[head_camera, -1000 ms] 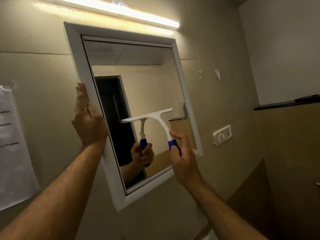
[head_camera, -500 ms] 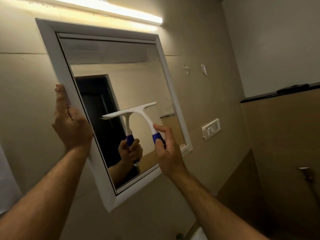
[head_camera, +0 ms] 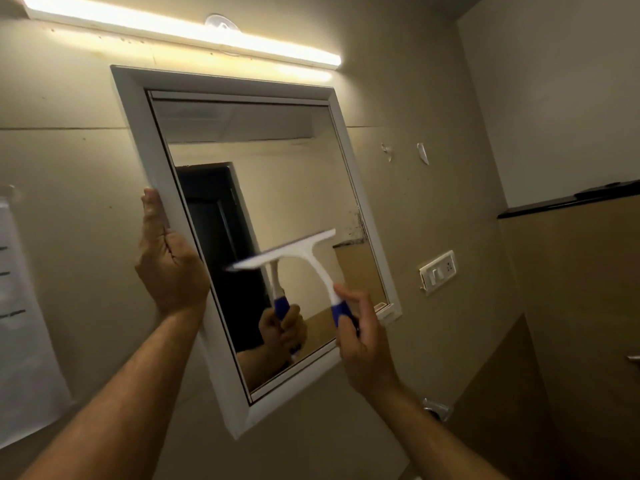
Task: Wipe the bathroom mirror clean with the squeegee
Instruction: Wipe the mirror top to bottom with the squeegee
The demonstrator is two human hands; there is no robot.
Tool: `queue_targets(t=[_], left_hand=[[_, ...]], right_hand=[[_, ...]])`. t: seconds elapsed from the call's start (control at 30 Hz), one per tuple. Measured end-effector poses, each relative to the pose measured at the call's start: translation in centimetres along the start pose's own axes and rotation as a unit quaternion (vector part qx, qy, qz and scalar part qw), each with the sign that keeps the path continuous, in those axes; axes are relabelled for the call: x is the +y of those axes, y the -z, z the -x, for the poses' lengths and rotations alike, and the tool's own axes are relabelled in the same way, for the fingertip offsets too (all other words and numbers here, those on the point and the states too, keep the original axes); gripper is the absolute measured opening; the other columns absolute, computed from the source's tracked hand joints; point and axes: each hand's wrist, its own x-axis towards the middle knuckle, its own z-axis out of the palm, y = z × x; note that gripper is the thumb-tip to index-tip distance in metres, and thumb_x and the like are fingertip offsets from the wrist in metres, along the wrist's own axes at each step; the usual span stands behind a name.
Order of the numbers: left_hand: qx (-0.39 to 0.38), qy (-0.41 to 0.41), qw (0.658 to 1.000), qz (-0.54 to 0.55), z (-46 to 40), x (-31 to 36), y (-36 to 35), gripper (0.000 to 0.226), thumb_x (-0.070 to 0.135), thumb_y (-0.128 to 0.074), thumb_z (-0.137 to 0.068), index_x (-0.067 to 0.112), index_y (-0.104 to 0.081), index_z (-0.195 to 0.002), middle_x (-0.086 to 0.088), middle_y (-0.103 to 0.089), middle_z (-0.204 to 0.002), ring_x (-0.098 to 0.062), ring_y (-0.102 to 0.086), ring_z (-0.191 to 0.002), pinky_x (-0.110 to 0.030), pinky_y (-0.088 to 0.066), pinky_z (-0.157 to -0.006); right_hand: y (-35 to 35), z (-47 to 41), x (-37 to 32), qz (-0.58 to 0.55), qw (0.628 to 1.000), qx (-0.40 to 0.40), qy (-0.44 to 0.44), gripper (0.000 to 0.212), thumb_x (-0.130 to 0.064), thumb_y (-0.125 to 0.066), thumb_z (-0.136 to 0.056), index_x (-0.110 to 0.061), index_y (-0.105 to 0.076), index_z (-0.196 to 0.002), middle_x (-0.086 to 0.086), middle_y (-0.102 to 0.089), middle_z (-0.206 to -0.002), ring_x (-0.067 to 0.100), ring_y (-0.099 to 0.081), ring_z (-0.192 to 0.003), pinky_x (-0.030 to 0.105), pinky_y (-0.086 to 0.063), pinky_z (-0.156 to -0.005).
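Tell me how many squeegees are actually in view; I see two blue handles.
1. The squeegee is in the right hand, blade against the mirror in its lower half. The second handle is only its reflection. None appears hidden.

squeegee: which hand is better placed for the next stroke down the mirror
Right. The right hand grips the squeegee by its blue handle, blade at the mirror glass; the left hand rests on the frame, likely steadying it.

Light: warm tube lamp (head_camera: 180,32) blazing above, glare on wall (head_camera: 415,98).
Room: dim, lower right shadowed.
Blur: squeegee (head_camera: 291,252) blade smeared.
Edges: bowing.
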Motion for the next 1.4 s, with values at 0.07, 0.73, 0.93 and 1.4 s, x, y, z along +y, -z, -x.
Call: queue_targets(t=[0.07, 0.73, 0.93, 1.4], left_hand=[[0.0, 0.0, 1.0, -0.004, 0.0, 0.1, 0.0, 0.055, 0.006, -0.032, -0.093, 0.02, -0.04, -0.146, 0.006, -0.043, -0.149, -0.001, -0.042, -0.134, -0.023, -0.037, -0.111], [-0.035, 0.006, 0.999, -0.008, 1.7, 0.2, 0.8, 0.057, 0.006, -0.031, -0.096, 0.021, -0.032, -0.15, 0.005, -0.035, -0.154, -0.008, -0.036, -0.14, -0.027, -0.034, -0.113], [-0.038, 0.008, 0.999, -0.013, 2.0, 0.1, 1.0, 0.056, 0.006, -0.03, -0.096, 0.02, -0.03, -0.151, 0.004, -0.034, -0.154, -0.015, -0.041, -0.137, -0.041, -0.04, -0.109], [-0.023, -0.001, 1.0, -0.016, 2.0, 0.2, 1.2, 0.058, -0.004, -0.035, -0.093, 0.014, -0.036, -0.148, -0.002, -0.039, -0.152, -0.016, -0.041, -0.138, -0.031, -0.036, -0.111]], right_hand=[[-0.7, -2.2, -1.5, -0.014, 1.0, 0.004, -0.002, 0.035, -0.028, -0.04, -0.094, -0.04, -0.046, -0.126, -0.016, -0.06, -0.082, 0.006, -0.051, -0.053, 0.018, -0.043, -0.049], [0.0, -1.3, -2.2, 0.052, 0.998, -0.017, -0.037, 0.06, -0.017, -0.063, -0.087, -0.057, -0.034, -0.12, -0.012, -0.05, -0.107, 0.014, -0.066, -0.08, 0.022, -0.058, -0.058], [1.4, 2.3, 0.1, 0.059, 0.996, -0.014, -0.058, 0.065, -0.012, -0.063, -0.087, -0.06, -0.036, -0.121, -0.004, -0.053, -0.108, 0.011, -0.066, -0.078, 0.018, -0.055, -0.055], [1.9, 4.0, 1.3, 0.101, 0.992, -0.023, -0.073, 0.068, -0.006, -0.061, -0.085, -0.055, -0.034, -0.124, 0.001, -0.055, -0.092, 0.014, -0.066, -0.069, 0.02, -0.054, -0.05]])
